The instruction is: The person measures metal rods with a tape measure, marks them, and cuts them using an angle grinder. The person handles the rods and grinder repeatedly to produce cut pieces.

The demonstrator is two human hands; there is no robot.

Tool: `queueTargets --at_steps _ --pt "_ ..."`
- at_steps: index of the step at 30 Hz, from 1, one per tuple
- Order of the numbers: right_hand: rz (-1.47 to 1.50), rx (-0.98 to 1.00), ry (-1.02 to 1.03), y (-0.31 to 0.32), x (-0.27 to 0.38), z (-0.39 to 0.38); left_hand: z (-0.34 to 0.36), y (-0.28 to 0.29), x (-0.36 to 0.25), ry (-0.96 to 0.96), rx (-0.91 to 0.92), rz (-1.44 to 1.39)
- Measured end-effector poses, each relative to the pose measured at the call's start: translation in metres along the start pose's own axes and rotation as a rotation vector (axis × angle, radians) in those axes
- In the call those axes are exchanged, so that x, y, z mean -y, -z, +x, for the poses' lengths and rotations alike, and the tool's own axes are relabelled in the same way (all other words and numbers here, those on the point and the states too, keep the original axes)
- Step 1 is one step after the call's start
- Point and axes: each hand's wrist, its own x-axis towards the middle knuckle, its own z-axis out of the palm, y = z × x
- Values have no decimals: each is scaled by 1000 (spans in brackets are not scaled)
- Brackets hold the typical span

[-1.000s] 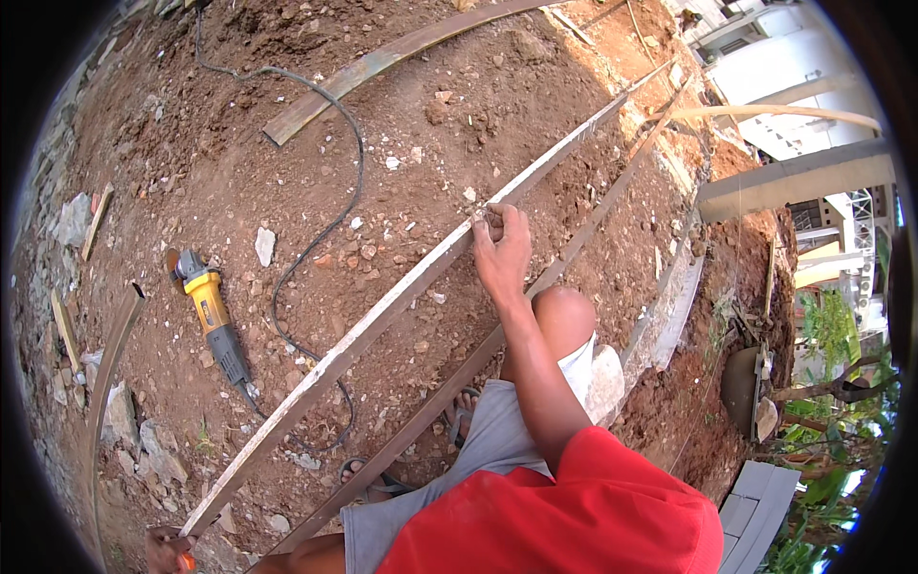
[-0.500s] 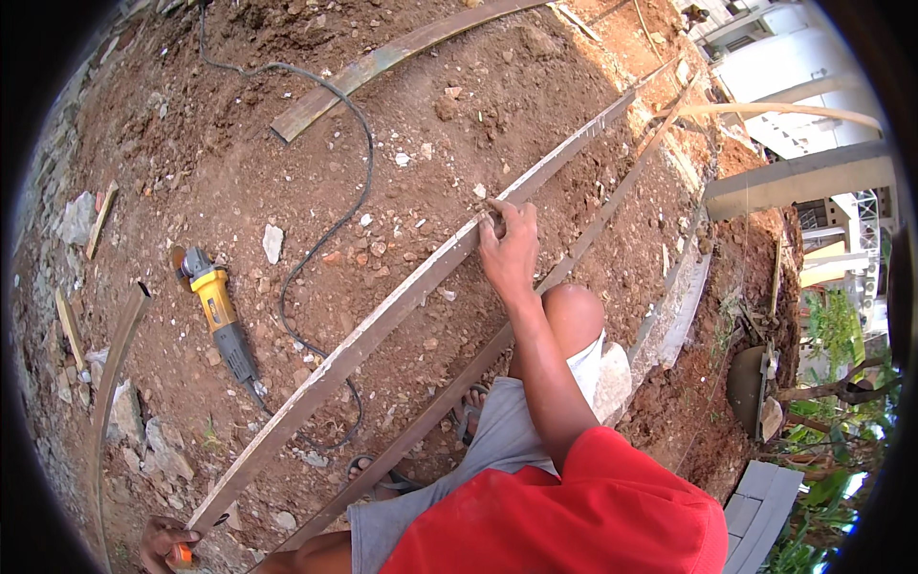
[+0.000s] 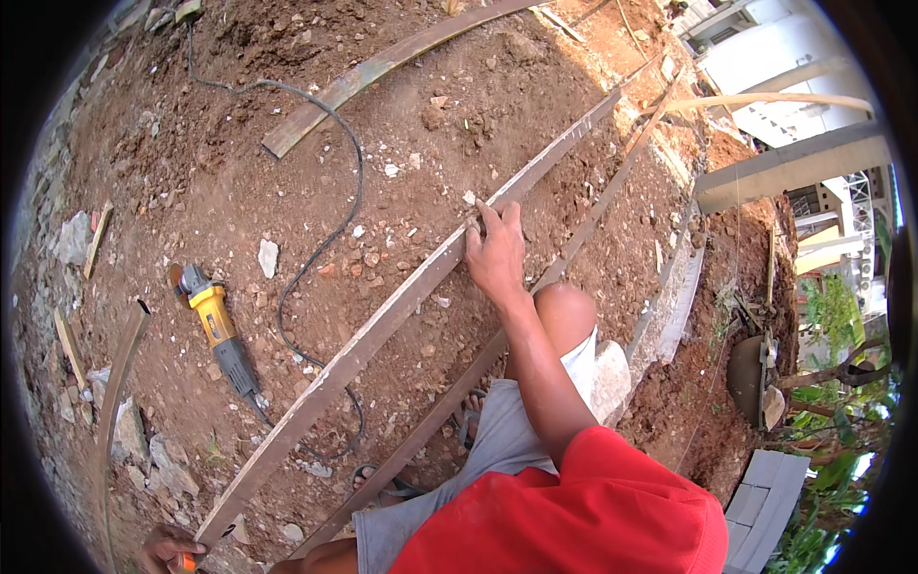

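A long brown metal bar (image 3: pixel 382 335) with a whitish, rough upper edge runs from the lower left to the far right. Partway along it, my right hand (image 3: pixel 497 253) grips its edge, the fingertips bent over the top. My left hand (image 3: pixel 164 547) is closed at the bar's near end, around a small orange object (image 3: pixel 188 562) that shows only in part. A dark mark sits on the bar's face close to that hand. Nearer my body, a second long bar (image 3: pixel 430 421) passes between my legs and the first bar.
A yellow and grey angle grinder (image 3: pixel 220 330) lies on the reddish soil to the left, its dark cord (image 3: pixel 335 230) winding past the bar. Another flat metal bar (image 3: pixel 373 72) lies farther off. A curved bar (image 3: pixel 117 383) and broken stones (image 3: pixel 129 426) are at the left.
The whole view has shifted slightly. My right hand's fingers now reach a little more over the bar's edge; both hands stay at about the same places along it.
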Motion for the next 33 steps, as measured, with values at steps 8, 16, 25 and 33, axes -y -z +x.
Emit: queueTargets --at_steps 8,16,25,33 --pt "240 43 177 31 11 10 -75 -44 -48 -40 -125 293" --pt "361 -347 -363 27 -53 24 -89 -91 -78 -190 -562 287" --pt "1033 361 -751 17 -44 21 -48 -14 -63 -127 -20 481" --pt "1040 268 -712 8 -31 13 -53 -10 -99 23 55 323"
